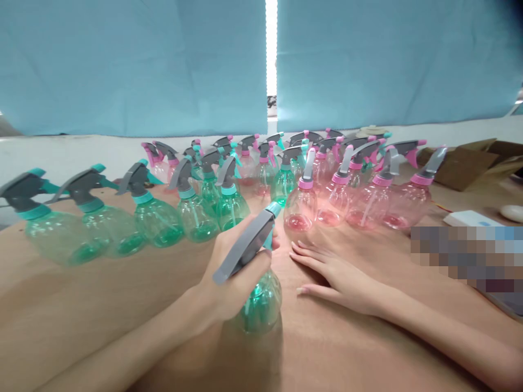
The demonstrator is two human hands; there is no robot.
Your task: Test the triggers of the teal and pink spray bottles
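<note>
My left hand (229,272) is closed around the neck of a green spray bottle (261,307) with a grey and turquoise trigger head. The bottle's nozzle points away from me, and part of its neck is hidden by my fingers. My right hand (339,277) lies palm down on the wooden table (327,354) with its fingers spread, holding nothing. Just beyond its fingertips stands a pink spray bottle (300,209) with a pink collar and grey lever. Past my left hand, another green spray bottle (232,209) stands upright.
Several green bottles (159,220) line the left; several pink ones (368,204) stand at right, with mixed colours behind. A brown cardboard box (466,163), a white box (472,219) and a round white object (511,212) lie at far right. Blue curtains (134,65) hang behind.
</note>
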